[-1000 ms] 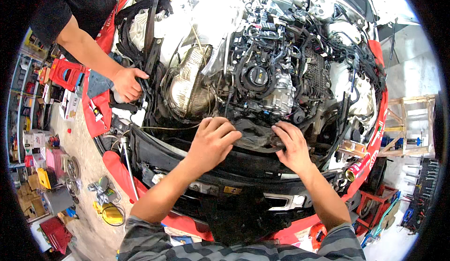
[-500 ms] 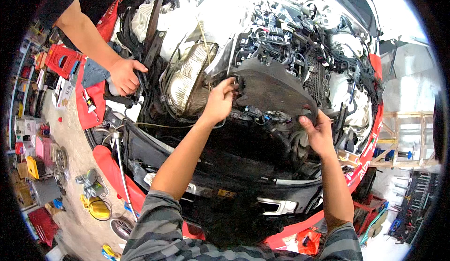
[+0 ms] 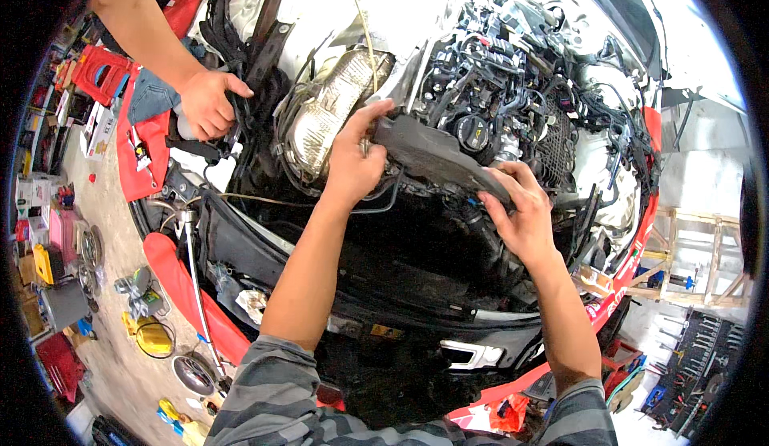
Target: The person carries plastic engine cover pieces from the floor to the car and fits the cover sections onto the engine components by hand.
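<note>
A dark, curved cover panel is tilted up across the front of the engine. My left hand is closed on its left end, fingers behind the edge and thumb in front. At the other end, my right hand grips the panel, with fingers over the top and thumb on the near side. Just left of my left hand is a silvery heat shield. Behind the panel a round black filler cap shows among hoses and wiring.
A co-worker's hand rests at the left side of the engine bay. A metal rod stands by the front left corner. Red covers drape the fenders. A tool board is at the lower right.
The panel has tipped up, from showing its broad face to a narrow one, uncovering the filler cap. My right hand has moved up and left; my left hand has shifted slightly left.
</note>
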`<state>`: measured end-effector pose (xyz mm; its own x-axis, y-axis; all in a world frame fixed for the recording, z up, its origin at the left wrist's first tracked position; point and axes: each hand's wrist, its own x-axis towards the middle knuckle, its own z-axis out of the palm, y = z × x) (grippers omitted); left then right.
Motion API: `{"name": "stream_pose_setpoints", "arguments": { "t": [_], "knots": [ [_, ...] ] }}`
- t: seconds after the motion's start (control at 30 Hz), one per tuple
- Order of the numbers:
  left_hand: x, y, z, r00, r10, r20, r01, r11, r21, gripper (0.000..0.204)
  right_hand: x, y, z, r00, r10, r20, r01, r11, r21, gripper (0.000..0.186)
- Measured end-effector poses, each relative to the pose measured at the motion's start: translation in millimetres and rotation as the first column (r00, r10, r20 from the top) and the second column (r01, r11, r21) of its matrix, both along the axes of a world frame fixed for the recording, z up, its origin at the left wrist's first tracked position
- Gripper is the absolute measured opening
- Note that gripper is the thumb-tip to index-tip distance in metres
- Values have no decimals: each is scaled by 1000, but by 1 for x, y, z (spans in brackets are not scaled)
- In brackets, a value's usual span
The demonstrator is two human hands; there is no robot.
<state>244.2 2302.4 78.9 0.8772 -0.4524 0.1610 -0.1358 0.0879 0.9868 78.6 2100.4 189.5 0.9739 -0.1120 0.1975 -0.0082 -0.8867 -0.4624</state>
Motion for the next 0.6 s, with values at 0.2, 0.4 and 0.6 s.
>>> {"name": "stream_pose_setpoints", "arguments": {
  "t": [0.2,0.4,0.6],
  "knots": [
    [-9,-6,10,887,30,461,-166,952,257,68,16,-12,-13,996,53,71,-57,997,50,31],
    [-9,-18,1,840,106,532,-272,931,243,59,22,-17,-14,998,58,-3,-58,997,48,31],
    [-8,-13,4,784,83,614,-300,918,259,59,21,-22,-18,992,82,-92,-68,987,144,33]
  ]
}}
